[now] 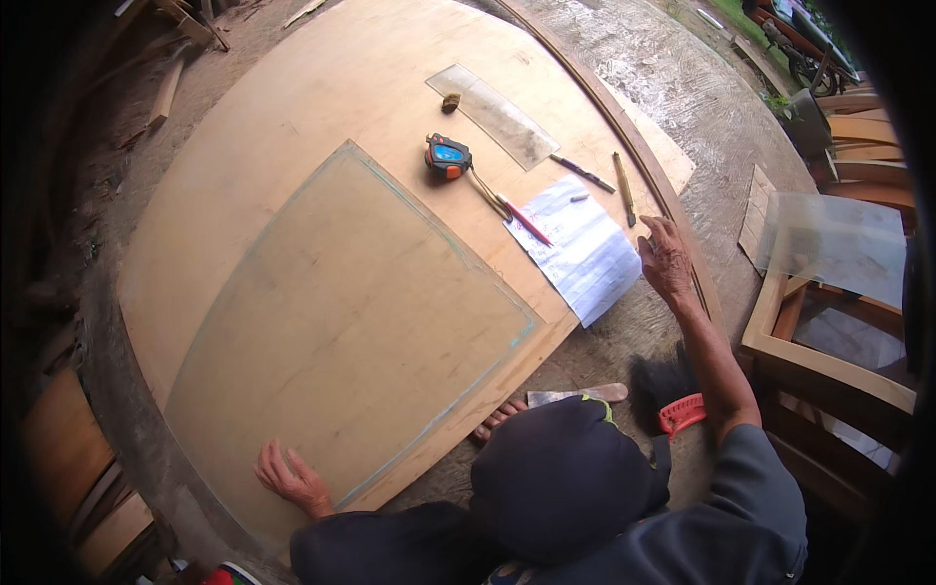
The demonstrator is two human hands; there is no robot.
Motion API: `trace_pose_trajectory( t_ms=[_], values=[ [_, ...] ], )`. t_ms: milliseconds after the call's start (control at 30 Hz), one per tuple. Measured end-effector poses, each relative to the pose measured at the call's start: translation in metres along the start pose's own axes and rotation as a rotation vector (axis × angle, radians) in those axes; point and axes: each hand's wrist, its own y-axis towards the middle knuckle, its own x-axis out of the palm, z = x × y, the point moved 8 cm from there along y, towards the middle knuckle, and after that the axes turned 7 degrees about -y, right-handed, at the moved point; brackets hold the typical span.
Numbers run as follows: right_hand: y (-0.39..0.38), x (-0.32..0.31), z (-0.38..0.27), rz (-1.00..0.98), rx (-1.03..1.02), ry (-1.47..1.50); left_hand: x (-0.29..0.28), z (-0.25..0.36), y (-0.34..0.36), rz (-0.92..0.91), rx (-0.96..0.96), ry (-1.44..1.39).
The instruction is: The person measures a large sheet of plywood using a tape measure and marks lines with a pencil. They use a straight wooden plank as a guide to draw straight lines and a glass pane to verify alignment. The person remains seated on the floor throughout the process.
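Observation:
My left hand [292, 478] rests, fingers spread, on a large glass pane [351, 312] with pale bluish edge lines, lying on a plywood board [224, 166]. My right hand [665, 255] is beside a creased paper [592, 263] at the board's right side, fingers apart and slightly curled, holding nothing visible. Just beyond its fingertips lies a brass-coloured slim tool [624, 188]. A red pencil [526, 220] lies on the paper. Above it are a black marker [582, 172], a tape measure [448, 154], a narrow glass strip [502, 122] and a small brown block [450, 102].
A long wooden strip [609, 107] runs along the board's right side. Wooden frames [770, 322] with a glass sheet [834, 244] stand at right; wood pieces [68, 439] lie at left. A putty knife [575, 395] and red-handled brush [681, 414] are on the ground near my body.

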Motion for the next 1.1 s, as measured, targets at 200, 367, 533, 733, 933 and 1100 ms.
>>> trace_pose_trajectory(
  t_ms=[200,367,533,733,933,1100],
  values=[
    [-0.016,0.004,0.102,-0.112,0.574,-0.191,-0.017,-0.013,0.028,0.038,0.044,0.049],
    [-0.046,0.024,0.134,-0.326,0.464,-0.185,-0.012,-0.027,0.037,0.046,0.01,0.072],
    [-0.034,0.03,0.171,-0.289,0.374,-0.261,-0.003,-0.025,0.038,0.036,0.004,0.079],
    [0.016,-0.011,0.156,-0.268,0.199,0.017,-0.009,-0.028,0.028,0.055,-0.042,0.06],
    [-0.003,-0.045,0.082,-0.673,0.54,0.793,-0.014,-0.034,0.023,0.074,-0.049,0.032],
    [-0.03,-0.069,0.015,-0.647,0.516,1.141,-0.017,-0.041,0.015,0.072,-0.071,0.052]
  ],
)
